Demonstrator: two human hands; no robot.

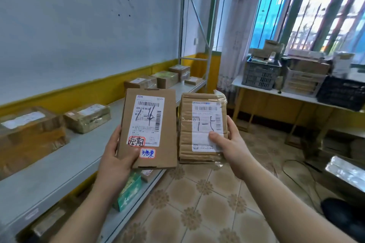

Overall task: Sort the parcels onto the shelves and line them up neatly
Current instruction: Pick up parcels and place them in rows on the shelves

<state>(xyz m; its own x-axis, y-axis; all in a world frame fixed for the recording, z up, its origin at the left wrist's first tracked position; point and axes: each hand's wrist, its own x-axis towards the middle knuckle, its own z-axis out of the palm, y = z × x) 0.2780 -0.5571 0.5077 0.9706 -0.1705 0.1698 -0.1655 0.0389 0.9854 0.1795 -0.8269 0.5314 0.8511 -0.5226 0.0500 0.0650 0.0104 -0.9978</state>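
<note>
The person stands beside a long grey metal shelf and holds two parcels up side by side, labels facing the camera. The left hand grips a flat brown cardboard mailer with a white shipping label and two handwritten stickers by its lower left corner, thumb on the front. The right hand holds a smaller taped corrugated cardboard parcel with a white label by its right edge, thumb pressed on the label. Both labels carry large handwritten codes, so the step in hand looks like reading them to decide where each parcel belongs. Part of the sorting appears done: two tape-wrapped brown boxes at the near left end of the shelf lie close together, and a cluster of small brown cartons at the far end sits in a rough row, with a wide bare stretch between the groups. More packages, including a green box, show on the lower shelf. Plenty seems left: the two held parcels are not yet placed, and plastic crates piled with boxes wait on the white worktop by the window
</note>
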